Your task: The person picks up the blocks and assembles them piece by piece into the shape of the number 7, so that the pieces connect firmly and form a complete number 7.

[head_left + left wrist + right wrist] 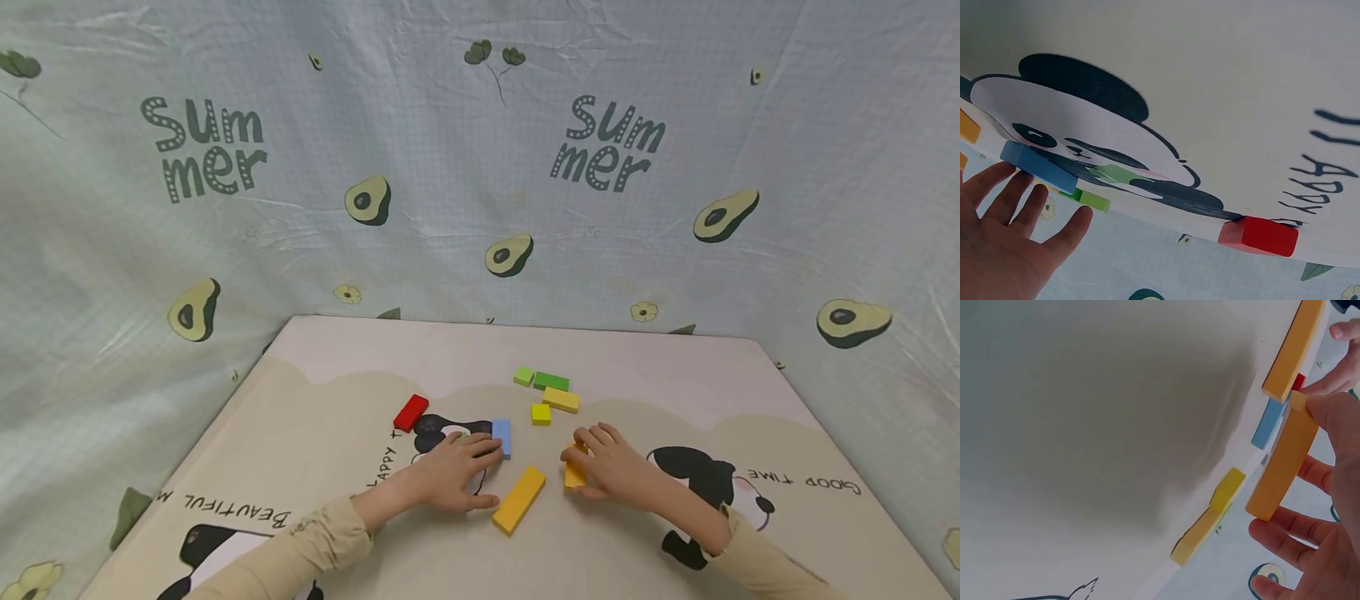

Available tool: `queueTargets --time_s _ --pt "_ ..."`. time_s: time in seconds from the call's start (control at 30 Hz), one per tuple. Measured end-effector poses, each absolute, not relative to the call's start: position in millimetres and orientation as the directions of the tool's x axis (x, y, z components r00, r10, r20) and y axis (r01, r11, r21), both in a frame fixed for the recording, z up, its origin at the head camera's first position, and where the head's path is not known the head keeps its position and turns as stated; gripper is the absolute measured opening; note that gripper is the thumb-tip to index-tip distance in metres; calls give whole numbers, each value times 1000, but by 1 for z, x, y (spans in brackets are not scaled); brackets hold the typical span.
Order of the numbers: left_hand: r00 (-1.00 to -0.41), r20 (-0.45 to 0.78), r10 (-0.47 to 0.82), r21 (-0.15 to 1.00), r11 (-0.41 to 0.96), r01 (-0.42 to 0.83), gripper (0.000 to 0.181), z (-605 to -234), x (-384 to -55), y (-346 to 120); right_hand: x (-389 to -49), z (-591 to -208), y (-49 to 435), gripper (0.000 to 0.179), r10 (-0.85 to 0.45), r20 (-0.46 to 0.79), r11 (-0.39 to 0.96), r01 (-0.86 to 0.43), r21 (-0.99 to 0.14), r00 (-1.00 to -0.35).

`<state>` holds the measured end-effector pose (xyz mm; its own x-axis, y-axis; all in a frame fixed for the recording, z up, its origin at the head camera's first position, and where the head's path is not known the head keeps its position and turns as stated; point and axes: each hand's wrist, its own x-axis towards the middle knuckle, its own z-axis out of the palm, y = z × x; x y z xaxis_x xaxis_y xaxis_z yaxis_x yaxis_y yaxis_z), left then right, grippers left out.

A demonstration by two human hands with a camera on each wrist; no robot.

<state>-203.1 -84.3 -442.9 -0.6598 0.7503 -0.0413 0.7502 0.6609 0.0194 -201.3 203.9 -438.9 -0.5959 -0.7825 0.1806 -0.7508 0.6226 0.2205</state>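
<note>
My right hand (624, 468) pinches an orange block (1286, 459) by its ends, thumb at one end and fingers at the other. My left hand (457, 472) lies with its fingers extended beside a blue block (502, 438). In the left wrist view, its fingertips reach the near side of that block; whether they press on it I cannot tell. Between both hands lies a second, longer orange block (519, 500), angled on the tabletop. Left of the blue block sits a red block (411, 412).
Farther back on the printed tabletop (600, 550) are a small yellow block (541, 414), a longer yellow block (561, 400), a dark green block (551, 382) and a small light green block (523, 377). A patterned curtain (435, 125) rises behind the table's far edge.
</note>
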Motion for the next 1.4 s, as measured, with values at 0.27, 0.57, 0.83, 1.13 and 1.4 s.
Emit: queueTargets --time_s 0.27,0.57,0.83,1.13,1.4 --pt "-652 -33 758 23 653 757 66 -444 -204 -85 -187 -440 220 38 -777 168 629 -749 209 -606" --pt "-652 -33 757 23 653 757 66 -441 -204 -84 -176 -440 229 38 -764 136 645 -744 174 -631" --pt "-647 -35 761 43 648 760 65 -440 -203 -85 -170 -442 234 36 -767 153 641 -745 184 -623" --pt "-647 -32 762 35 648 761 65 -440 -204 -84 -169 -449 237 38 -781 190 623 -757 195 -594" --pt "-651 -41 758 33 653 757 66 -442 -203 -84 -167 -453 238 38 -772 153 634 -763 124 -616"
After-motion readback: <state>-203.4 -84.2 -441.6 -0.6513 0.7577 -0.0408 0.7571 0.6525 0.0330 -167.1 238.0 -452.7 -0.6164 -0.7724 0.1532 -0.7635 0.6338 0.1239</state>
